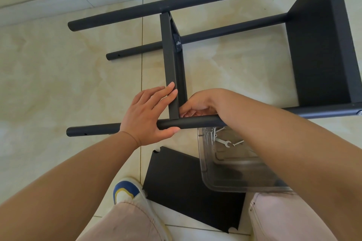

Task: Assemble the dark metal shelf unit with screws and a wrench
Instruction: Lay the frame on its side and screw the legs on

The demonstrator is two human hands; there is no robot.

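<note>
Two knees frame a loose dark panel (193, 188) at bottom centre, with no legible writing anywhere. Just above, a clear tray (231, 172) holds screws (210, 135) and a wrench (225, 142). Mid-frame, the left hand (150, 115) grips the shelf unit's (321, 49) nearest pole (94, 129); the right hand's (197, 104) curled fingers work behind it at the middle shelf (172, 76), their hold hidden.

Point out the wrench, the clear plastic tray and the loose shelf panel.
wrench (223, 141): head view, on its shank.
clear plastic tray (227, 186): head view, near rim.
loose shelf panel (188, 191): head view, flat middle.
</note>
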